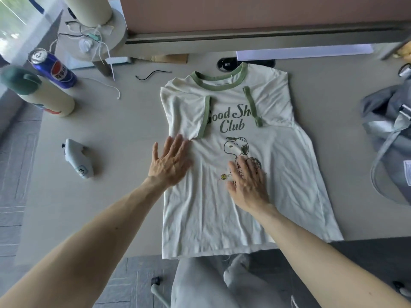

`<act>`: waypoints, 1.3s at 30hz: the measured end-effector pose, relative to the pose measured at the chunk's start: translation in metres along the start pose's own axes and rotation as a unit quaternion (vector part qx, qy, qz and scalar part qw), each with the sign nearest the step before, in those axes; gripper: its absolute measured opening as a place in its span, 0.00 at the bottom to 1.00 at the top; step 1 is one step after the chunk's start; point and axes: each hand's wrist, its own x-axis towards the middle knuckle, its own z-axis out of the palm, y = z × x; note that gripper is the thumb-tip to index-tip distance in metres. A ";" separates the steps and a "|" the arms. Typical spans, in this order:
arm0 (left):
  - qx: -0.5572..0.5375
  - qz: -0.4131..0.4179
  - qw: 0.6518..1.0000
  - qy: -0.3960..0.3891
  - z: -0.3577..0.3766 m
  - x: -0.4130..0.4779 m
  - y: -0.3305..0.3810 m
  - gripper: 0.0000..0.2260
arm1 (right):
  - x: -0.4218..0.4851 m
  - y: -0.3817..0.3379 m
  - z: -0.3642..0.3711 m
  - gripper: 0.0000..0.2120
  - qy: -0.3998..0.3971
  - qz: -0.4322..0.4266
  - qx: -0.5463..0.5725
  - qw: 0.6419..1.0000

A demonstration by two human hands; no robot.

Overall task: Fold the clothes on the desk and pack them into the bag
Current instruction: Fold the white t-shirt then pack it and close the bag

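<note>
Seeing T-shirt [200,214] lying face up on desk [100,207], centre, hem drooping just over near edge. Pressing on it with both hands, nothing gripped: left hand [169,161] lying flat, fingers straight and spread, on shirt's left side just below folded-in sleeve; right hand [249,185] lying flat too, fingers straight, covering lower part of cartoon print. Judging fabric as thin, light, soft knit: going limp when lifted, creasing easily, probably sliding readily on smooth desktop, not fragile. Suggesting pinching at hem corners or along side edges, then bringing over toward collar; avoiding grabbing mid-panel, likely bunching. Looking pale cream with green trim at neck and sleeve cuffs, dark green lettering across chest, dog-with-racket drawing underneath; both sleeves already turned inward, light wrinkles running through lower half. Sitting well apart at right edge: grey bag [387,134], opening not readable from here
</note>
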 end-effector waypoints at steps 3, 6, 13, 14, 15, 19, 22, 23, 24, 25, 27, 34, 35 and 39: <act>-0.034 -0.019 0.999 0.012 0.007 -0.018 0.005 0.34 | -0.017 0.026 -0.003 0.35 -0.057 -0.018 0.034 0.998; -0.024 -0.032 0.999 -0.026 0.018 -0.051 0.018 0.33 | -0.038 0.052 -0.009 0.32 -0.084 0.003 0.018 0.996; -0.061 -0.074 0.995 -0.041 0.057 -0.140 0.055 0.34 | -0.108 0.101 -0.004 0.31 -0.085 0.001 -0.025 0.996; -0.067 -0.088 0.993 -0.037 0.062 -0.152 0.060 0.34 | -0.118 0.106 -0.004 0.31 -0.081 0.002 -0.027 0.996; -0.075 -0.105 0.991 -0.032 0.068 -0.165 0.065 0.34 | -0.128 0.112 -0.004 0.31 -0.075 -0.001 -0.030 0.997; -0.105 -0.173 0.979 0.001 0.086 -0.212 0.078 0.32 | -0.162 0.138 -0.004 0.32 -0.083 0.020 -0.025 0.996; -0.154 -0.233 0.958 0.060 0.091 -0.233 0.082 0.27 | -0.176 0.158 -0.004 0.26 -0.050 0.068 0.001 0.996; -0.186 -0.248 0.948 0.079 0.091 -0.236 0.084 0.24 | -0.178 0.163 -0.004 0.24 -0.025 0.085 0.026 0.996; -0.217 -0.259 0.937 0.092 0.089 -0.237 0.086 0.22 | -0.180 0.166 -0.006 0.21 0.001 0.103 0.051 0.993; -0.246 -0.273 0.925 0.098 0.087 -0.237 0.088 0.20 | -0.181 0.169 -0.008 0.19 0.026 0.120 0.068 0.990; -0.293 -0.314 0.899 0.087 0.081 -0.234 0.091 0.21 | -0.180 0.172 -0.017 0.14 0.052 0.164 0.087 0.981; -0.331 -0.382 0.861 0.065 0.077 -0.221 0.088 0.20 | -0.174 0.189 -0.038 0.20 0.044 0.345 0.181 0.920; -0.338 -0.381 0.858 0.061 0.078 -0.220 0.085 0.18 | -0.174 0.192 -0.039 0.20 0.039 0.353 0.186 0.916; -0.378 -0.381 0.844 0.024 0.081 -0.229 0.080 0.12 | -0.170 0.199 -0.042 0.14 -0.017 0.355 0.207 0.912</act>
